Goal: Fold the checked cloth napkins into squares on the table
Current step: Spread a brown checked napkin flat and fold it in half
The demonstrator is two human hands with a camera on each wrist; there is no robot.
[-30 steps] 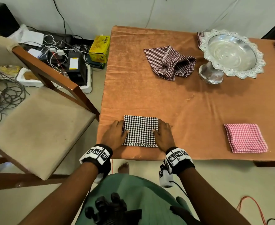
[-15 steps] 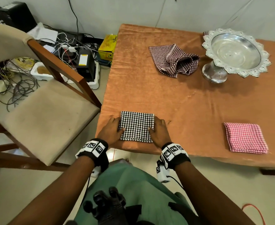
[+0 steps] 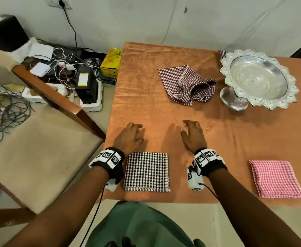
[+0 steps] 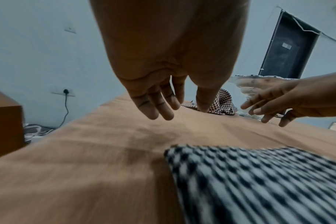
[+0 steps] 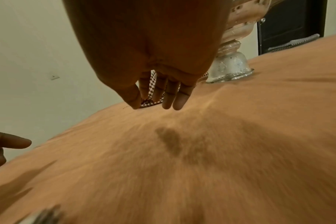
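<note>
A black-and-white checked napkin [image 3: 147, 171] lies folded square at the table's near edge, blurred in the left wrist view [image 4: 259, 181]. Both hands hover beyond it, holding nothing. My left hand [image 3: 131, 135] [image 4: 163, 104] has relaxed, straight fingers above the bare orange cloth. My right hand [image 3: 192, 134] [image 5: 159, 97] is also open, fingers spread forward. Farther back lies a crumpled maroon checked napkin [image 3: 188, 85] [image 4: 220, 103]. A pink checked napkin [image 3: 275, 178] lies folded at the near right.
A silver pedestal bowl [image 3: 258, 79] stands at the back right, with another checked cloth [image 3: 222, 55] behind it. The orange tablecloth [image 3: 164, 122] covers the table. A wooden chair [image 3: 39, 145] stands to the left, with cables and boxes [image 3: 66, 75] on the floor.
Both hands have let go of the black-and-white napkin's sides and moved forward over the table. The napkin stays folded at the near edge. The head view has tilted.
</note>
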